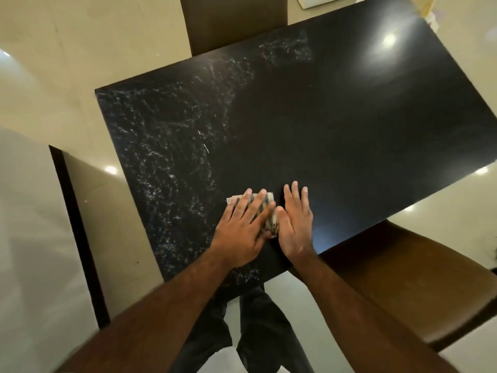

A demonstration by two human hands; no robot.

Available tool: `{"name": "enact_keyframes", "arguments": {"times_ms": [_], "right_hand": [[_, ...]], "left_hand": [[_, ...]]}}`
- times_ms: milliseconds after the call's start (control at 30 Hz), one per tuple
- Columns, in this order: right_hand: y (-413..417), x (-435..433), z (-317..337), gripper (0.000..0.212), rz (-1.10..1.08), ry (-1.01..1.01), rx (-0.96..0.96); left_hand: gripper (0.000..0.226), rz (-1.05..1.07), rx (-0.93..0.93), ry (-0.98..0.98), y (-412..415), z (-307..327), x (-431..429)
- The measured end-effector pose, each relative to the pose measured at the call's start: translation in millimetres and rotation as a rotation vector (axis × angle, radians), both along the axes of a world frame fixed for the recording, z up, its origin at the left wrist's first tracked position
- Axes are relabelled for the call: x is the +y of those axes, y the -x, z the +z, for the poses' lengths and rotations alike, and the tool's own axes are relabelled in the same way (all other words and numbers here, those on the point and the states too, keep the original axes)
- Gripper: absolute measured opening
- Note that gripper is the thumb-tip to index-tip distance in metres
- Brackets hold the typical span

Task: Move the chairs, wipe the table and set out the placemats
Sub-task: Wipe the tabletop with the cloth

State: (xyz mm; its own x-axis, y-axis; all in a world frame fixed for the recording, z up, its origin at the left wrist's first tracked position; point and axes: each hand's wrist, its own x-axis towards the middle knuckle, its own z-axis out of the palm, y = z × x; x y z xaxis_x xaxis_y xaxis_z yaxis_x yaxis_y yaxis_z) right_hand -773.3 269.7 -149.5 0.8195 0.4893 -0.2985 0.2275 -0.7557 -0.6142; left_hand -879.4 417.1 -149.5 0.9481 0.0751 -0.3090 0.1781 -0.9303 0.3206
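Observation:
A black rectangular table [336, 109] fills the middle of the head view. Its left part is covered with whitish streaks and specks; its right part looks dark and glossy. A small striped cloth [269, 197] lies near the table's near edge. My left hand [243, 227] presses flat on the cloth with straight, spread fingers. Flat on the bare tabletop just right of the cloth lies my right hand [295, 222], its thumb touching the cloth's edge. A brown chair [419, 286] stands at the near right corner. Another chair back [234, 22] is at the far side.
A dark-framed panel [78, 227] stands on the pale tiled floor to the left of the table. Papers [317, 1] lie on the floor beyond the far edge. My legs show below the table's near edge.

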Motion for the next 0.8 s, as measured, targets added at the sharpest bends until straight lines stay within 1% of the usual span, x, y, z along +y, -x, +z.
{"name": "enact_keyframes", "arguments": {"times_ms": [67,100,133,233,267,333,400,467,567,633,700,800], "right_hand": [[22,15,9,0.072,-0.012,-0.058,0.06],[33,22,12,0.071,0.017,-0.043,0.04],[45,28,13,0.07,0.064,0.002,-0.017],[70,37,0,0.07,0.2,0.213,-0.264],[75,39,-4,0.071,0.213,0.266,-0.32],[80,41,-10,0.071,0.212,0.32,-0.373],[84,35,-13,0.07,0.163,0.349,-0.377],[90,18,-12,0.069,0.058,0.4,-0.375],[96,-13,-6,0.069,-0.077,0.479,-0.364],[93,-23,-2,0.07,-0.111,0.537,-0.363],[81,-16,-1,0.069,-0.148,0.562,-0.359],[54,19,-6,0.067,-0.204,0.497,-0.307]], "left_hand": [[0.078,-0.007,-0.001,0.101,2,6,11],[0.078,0.007,-0.003,0.109,5,9,17],[0.079,0.034,-0.01,0.085,10,11,24],[0.08,0.163,-0.018,-0.012,40,5,47],[0.08,0.192,-0.006,-0.033,53,0,55],[0.08,0.193,0.026,-0.085,75,-7,68],[0.081,0.165,0.042,-0.127,90,-12,74],[0.082,0.151,0.049,-0.149,98,-13,75],[0.083,0.16,0.064,-0.148,99,-15,75],[0.083,0.159,0.067,-0.147,98,-16,75],[0.083,0.154,0.071,-0.141,97,-17,76],[0.083,0.152,0.04,-0.142,98,-20,77]]}}
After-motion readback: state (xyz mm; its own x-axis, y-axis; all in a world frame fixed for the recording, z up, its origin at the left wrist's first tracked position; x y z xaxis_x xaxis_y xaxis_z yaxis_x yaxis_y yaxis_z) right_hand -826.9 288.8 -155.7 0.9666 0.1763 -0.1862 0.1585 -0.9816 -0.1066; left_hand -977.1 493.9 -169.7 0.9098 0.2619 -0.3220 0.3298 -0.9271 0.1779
